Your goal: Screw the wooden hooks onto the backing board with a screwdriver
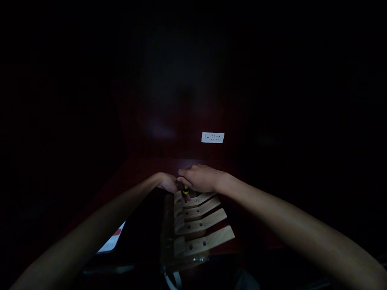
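A screwdriver with a yellow and black handle point(185, 190) stands nearly upright in my right hand point(199, 178), whose fingers are closed round its top. Its lower end meets the farthest of several pale wooden hooks point(191, 201), close to a screw. My left hand point(168, 183) is at the far left end of the same row, beside that hook; its fingers are mostly hidden in the dark and behind the tool. The nearer hooks, such as the closest one point(211, 243), each carry two dark screws. They lie side by side on a brownish backing point(166, 237) with a shiny, plastic-looking surface.
A phone with a lit screen point(112, 241) lies left of the hooks, partly behind my left forearm. On the dark wall ahead is a white socket panel point(213, 137). A pale strap or loop point(173, 280) hangs at the near edge. The surroundings are very dark.
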`<control>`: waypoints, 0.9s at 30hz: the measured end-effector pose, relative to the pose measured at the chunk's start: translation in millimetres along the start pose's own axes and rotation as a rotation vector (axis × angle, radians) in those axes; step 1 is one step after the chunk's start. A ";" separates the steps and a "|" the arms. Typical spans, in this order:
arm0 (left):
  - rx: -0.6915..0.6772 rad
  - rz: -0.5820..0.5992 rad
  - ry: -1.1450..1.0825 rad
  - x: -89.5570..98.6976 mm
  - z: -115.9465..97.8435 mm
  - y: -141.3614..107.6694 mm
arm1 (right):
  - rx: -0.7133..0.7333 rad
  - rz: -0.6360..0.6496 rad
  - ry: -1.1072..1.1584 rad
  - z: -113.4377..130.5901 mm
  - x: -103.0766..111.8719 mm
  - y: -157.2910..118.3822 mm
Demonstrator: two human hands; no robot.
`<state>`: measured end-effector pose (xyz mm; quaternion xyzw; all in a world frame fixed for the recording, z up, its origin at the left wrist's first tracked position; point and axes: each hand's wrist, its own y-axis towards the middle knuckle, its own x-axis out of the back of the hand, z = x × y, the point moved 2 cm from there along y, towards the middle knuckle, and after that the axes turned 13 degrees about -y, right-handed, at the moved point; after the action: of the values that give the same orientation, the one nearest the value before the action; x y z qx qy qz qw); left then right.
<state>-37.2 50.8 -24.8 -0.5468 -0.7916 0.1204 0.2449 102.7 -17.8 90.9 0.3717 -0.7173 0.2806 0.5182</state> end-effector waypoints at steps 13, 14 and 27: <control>-0.009 0.018 -0.122 4.3 9.1 4.1 | -0.036 0.029 0.028 -1.4 -3.5 3.0; -0.010 0.032 -0.131 4.0 8.5 3.9 | -0.062 0.038 0.016 -2.0 -3.8 3.8; -0.017 0.021 -0.142 4.7 10.8 5.9 | -0.058 0.025 -0.006 -7.7 -9.8 3.5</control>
<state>-39.4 58.1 -35.5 -0.5472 -0.8022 0.1547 0.1820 105.8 -7.4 83.9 0.3483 -0.7312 0.2650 0.5233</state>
